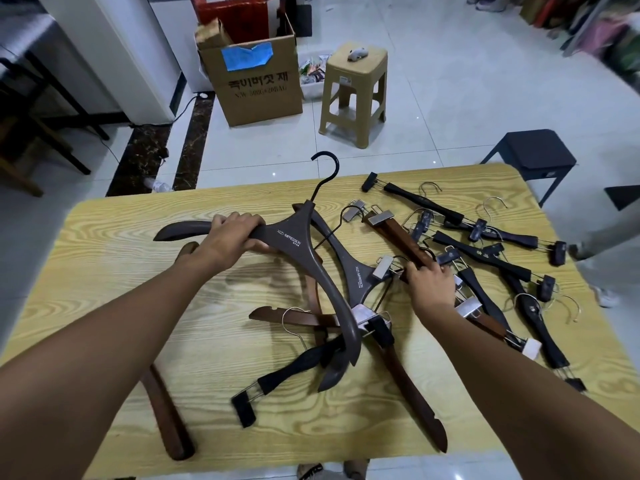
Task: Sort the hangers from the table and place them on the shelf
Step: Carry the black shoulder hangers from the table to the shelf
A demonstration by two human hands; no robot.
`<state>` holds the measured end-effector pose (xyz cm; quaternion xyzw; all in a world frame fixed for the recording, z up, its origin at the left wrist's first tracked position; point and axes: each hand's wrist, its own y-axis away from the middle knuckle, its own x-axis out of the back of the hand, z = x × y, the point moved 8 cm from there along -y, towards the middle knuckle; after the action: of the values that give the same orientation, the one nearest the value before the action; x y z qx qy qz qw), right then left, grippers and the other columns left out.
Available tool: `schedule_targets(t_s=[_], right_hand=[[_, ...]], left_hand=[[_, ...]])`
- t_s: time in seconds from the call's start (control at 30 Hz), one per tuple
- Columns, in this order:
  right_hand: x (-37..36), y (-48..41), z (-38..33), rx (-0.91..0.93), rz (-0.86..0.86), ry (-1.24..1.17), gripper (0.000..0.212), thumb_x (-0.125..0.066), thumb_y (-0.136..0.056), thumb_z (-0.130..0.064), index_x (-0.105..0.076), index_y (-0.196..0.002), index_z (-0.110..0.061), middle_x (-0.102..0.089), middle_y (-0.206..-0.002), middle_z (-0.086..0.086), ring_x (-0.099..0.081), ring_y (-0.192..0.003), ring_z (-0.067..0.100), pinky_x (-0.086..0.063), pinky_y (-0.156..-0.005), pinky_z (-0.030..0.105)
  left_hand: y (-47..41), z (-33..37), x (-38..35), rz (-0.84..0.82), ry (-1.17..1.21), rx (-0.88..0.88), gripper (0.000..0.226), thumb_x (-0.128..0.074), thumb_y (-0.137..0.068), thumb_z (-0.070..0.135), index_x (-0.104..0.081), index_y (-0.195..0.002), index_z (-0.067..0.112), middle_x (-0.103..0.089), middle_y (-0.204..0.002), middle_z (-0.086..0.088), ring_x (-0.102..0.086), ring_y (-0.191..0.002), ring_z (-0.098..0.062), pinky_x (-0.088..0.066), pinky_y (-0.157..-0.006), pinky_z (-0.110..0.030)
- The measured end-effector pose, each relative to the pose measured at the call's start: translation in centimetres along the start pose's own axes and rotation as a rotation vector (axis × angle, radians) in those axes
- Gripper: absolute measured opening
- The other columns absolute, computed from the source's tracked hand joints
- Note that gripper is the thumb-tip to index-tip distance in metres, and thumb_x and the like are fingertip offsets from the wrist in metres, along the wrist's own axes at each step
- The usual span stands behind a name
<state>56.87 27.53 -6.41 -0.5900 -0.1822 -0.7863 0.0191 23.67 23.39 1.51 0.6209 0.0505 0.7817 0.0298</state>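
While past table (242, 196) edge (far), hanger hook (325, 153)

The left hand (228, 237) curls its fingertips out of sight round the grey hanger (298, 247), and its forearm (104, 327) covers the middle of a brown hanger (166, 420) near the left edge of the tabletop (114, 244). Which of the clip hangers (481, 254) the right hand (431, 289) holds cannot be told. A person (602, 244) is cut off by the frame's right edge.

- Free over the bare left strip of the desk (121, 265).
- Blocked at centre and right by tangled hangers (391, 233).
- Past the far edge: beige stool (367, 69), dark stool (533, 150), cardboard box (256, 98).
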Motion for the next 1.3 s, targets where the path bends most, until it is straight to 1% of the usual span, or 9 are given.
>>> schedule_targets(t_s=[0.13, 0.23, 0.43, 0.57, 0.73, 0.9, 0.97, 1.13, 1.3], right_hand=[[1.1, 0.9, -0.9, 0.054, 0.078, -0.076, 0.047, -0.047, -0.094, -0.013, -0.036, -0.139, -0.017, -0.051, -0.133, 0.008, -0.043, -0.127, 0.027, -0.032, -0.105, 0.039], [2.3, 1.8, -4.0, 0.277, 0.125, -0.228, 0.035, -0.044, -0.097, -0.026, -0.046, -0.131, -0.018, -0.051, -0.128, 0.005, -0.044, -0.122, 0.024, -0.031, -0.106, 0.038], [2.7, 4.7, -12.2, 0.578, -0.036, -0.388, 0.055, -0.058, -0.089, -0.044, -0.044, -0.136, -0.021, -0.048, -0.134, 0.003, -0.040, -0.125, 0.022, -0.029, -0.107, 0.038], [1.2, 6.9, -15.2, 0.637, -0.334, -0.408, 0.080, -0.079, -0.062, -0.056, -0.049, -0.129, -0.023, -0.054, -0.125, 0.005, -0.048, -0.116, 0.025, -0.038, -0.098, 0.038], [-0.1, 6.9, -16.0, 0.656, -0.269, -0.190, 0.096, -0.080, -0.064, -0.051, -0.035, -0.140, -0.013, -0.049, -0.126, 0.010, -0.046, -0.118, 0.031, -0.037, -0.096, 0.040], [0.1, 7.1, -16.4, 0.647, -0.238, -0.107, 0.103, -0.078, -0.075, -0.028, -0.009, -0.150, -0.011, -0.044, -0.138, 0.012, -0.044, -0.126, 0.031, -0.034, -0.104, 0.041], [0.4, 7.2, -16.3, 0.622, -0.216, -0.101, 0.098, -0.074, -0.078, -0.023, -0.009, -0.150, -0.009, -0.044, -0.139, 0.012, -0.046, -0.125, 0.031, -0.036, -0.103, 0.040], [1.8, 7.4, -15.7, 0.613, -0.089, -0.082, 0.052, -0.065, -0.085, -0.020, -0.040, -0.130, -0.012, -0.058, -0.120, 0.010, -0.058, -0.109, 0.030, -0.045, -0.084, 0.036], [2.8, 7.7, -14.7, 0.576, -0.040, -0.129, 0.045, -0.061, -0.086, -0.012, -0.040, -0.126, -0.012, -0.060, -0.117, 0.010, -0.060, -0.106, 0.030, -0.045, -0.082, 0.036]], left_hand=[[0.4, 0.0, 0.0, 0.006, -0.016, 0.004, 0.039, -0.058, -0.086, 0.039, -0.051, -0.118, 0.016, -0.058, -0.112, -0.001, -0.044, -0.107, -0.021, -0.021, -0.088, -0.034], [0.9, 0.1, 0.2, 0.007, -0.029, 0.014, 0.041, -0.057, -0.086, 0.040, -0.051, -0.118, 0.015, -0.058, -0.113, -0.002, -0.045, -0.109, -0.023, -0.022, -0.090, -0.035], [2.6, -0.9, 1.6, 0.034, -0.041, 0.021, 0.042, -0.056, -0.087, 0.041, -0.051, -0.119, 0.016, -0.058, -0.114, -0.002, -0.046, -0.108, -0.022, -0.023, -0.092, -0.036], [4.2, -2.2, 3.4, 0.078, -0.051, 0.036, 0.042, -0.056, -0.086, 0.042, -0.052, -0.118, 0.016, -0.058, -0.112, 0.000, -0.046, -0.106, -0.021, -0.021, -0.087, -0.033], [5.9, -3.5, 4.2, 0.091, -0.071, 0.068, 0.043, -0.058, -0.085, 0.042, -0.052, -0.119, 0.015, -0.059, -0.113, -0.001, -0.046, -0.107, -0.022, -0.023, -0.089, -0.035], [6.6, -3.4, 3.8, 0.074, -0.078, 0.063, 0.042, -0.058, -0.085, 0.042, -0.052, -0.118, 0.016, -0.058, -0.112, -0.001, -0.046, -0.107, -0.021, -0.021, -0.087, -0.034], [6.7, -3.0, 3.8, 0.076, -0.070, 0.046, 0.042, -0.057, -0.085, 0.042, -0.052, -0.118, 0.016, -0.058, -0.112, -0.001, -0.046, -0.108, -0.022, -0.022, -0.088, -0.034], [6.9, -2.0, 4.2, 0.096, -0.065, 0.011, 0.043, -0.057, -0.086, 0.042, -0.051, -0.119, 0.016, -0.058, -0.112, 0.000, -0.045, -0.108, -0.021, -0.022, -0.090, -0.034], [7.0, -1.3, 5.1, 0.136, -0.044, -0.010, 0.040, -0.058, -0.086, 0.039, -0.053, -0.118, 0.015, -0.058, -0.112, -0.002, -0.046, -0.108, -0.022, -0.022, -0.090, -0.034]])
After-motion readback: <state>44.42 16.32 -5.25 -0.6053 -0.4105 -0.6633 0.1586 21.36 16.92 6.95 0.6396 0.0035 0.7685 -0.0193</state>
